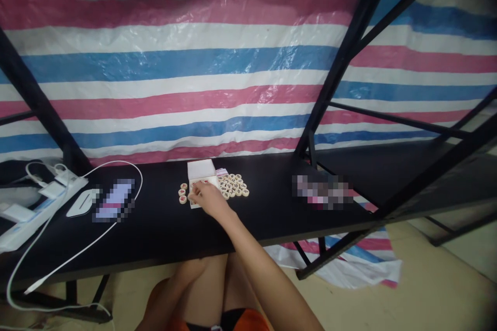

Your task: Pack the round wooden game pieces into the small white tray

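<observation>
My right hand [207, 199] reaches across the black table [163, 227] and rests on a small white open box [201, 169]. Its fingers are curled down and pinched at the box's front left corner; what they hold is hidden. Three round pale wooden game pieces [182, 192] with red marks lie just left of the fingertips. A pile of several more pieces [234, 185] lies right of the box, close to my knuckles. My left hand does not show; only bare knees appear under the table edge.
A white power strip [39, 207] with plugs and a long white cable [77, 256] fills the table's left end, beside a flat white object [81, 201] and a blurred phone-like item [114, 200]. Another blurred item [322, 191] lies right. Black frame struts [341, 57] rise before a striped tarp [194, 62].
</observation>
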A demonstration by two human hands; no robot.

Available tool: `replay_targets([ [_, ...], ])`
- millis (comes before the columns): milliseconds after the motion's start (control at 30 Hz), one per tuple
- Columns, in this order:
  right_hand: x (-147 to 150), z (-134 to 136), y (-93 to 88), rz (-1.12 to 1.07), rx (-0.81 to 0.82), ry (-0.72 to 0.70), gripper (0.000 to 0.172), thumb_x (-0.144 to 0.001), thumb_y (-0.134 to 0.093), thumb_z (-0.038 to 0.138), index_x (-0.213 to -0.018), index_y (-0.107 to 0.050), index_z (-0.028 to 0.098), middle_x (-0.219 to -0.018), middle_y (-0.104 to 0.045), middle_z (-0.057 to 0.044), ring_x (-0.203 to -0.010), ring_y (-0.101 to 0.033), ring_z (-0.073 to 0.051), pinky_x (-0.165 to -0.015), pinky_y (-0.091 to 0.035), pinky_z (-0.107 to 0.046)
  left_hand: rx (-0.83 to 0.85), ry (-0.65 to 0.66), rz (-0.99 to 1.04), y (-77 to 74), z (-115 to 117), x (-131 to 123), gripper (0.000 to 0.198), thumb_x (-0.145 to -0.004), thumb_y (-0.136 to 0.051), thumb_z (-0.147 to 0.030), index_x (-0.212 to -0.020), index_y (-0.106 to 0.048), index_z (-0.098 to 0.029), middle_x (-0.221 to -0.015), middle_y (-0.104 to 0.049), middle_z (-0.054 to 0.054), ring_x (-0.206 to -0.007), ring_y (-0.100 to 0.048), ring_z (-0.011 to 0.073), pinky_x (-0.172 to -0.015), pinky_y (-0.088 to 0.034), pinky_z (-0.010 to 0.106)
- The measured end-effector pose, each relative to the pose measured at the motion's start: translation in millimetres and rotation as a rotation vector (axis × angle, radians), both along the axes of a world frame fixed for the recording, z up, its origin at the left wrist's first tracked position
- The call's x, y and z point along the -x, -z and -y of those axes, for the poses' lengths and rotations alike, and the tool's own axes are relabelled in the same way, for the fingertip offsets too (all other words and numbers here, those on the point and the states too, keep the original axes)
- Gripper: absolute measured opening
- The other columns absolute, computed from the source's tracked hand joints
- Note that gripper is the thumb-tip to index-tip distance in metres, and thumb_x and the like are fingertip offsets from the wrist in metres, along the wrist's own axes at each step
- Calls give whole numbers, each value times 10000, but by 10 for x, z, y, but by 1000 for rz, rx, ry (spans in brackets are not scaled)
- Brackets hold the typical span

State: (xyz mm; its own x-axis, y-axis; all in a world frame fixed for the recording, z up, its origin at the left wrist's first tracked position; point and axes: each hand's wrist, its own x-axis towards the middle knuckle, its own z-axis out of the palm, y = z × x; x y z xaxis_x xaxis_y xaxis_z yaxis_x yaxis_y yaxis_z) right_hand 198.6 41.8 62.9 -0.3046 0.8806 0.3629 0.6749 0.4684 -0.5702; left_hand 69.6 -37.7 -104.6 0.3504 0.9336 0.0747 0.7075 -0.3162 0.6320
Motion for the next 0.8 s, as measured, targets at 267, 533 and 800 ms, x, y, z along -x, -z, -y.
replay_targets([
  [267, 505, 107, 152, 417, -141, -78, 171, -867, -533, 281, -907, -629, 145, -813, -661, -87, -841, -598, -222, -723, -433, -308, 407, 54, 111, -611, 608, 620, 363, -781, -520, -363, -1100, -649, -250, -1198, -628, 38, -1129, -547, 228, -1017, -397, 336],
  [533, 588, 20, 320, 484, -218, -21, 244, -912, -446, 229, -955, -662, 124, -996, -622, -138, -972, -536, -233, -806, -434, -350, -10, -346, 426, -1309, 204, 968, 390, -780, -500, -520, -857, -648, -168, -737, -660, 50, -671, -606, 184, -595, -484, 270],
  [800, 443, 42, 157, 319, -161, -89, 215, -887, -506, 211, -1017, -655, 127, -1075, -615, -126, -1039, -529, -225, -899, -421, -366, -314, -203, -4, -1142, -392, 715, 223, -791, -472, -288, -930, -621, -200, -959, -608, 60, -894, -590, 210, -836, -469, 344],
])
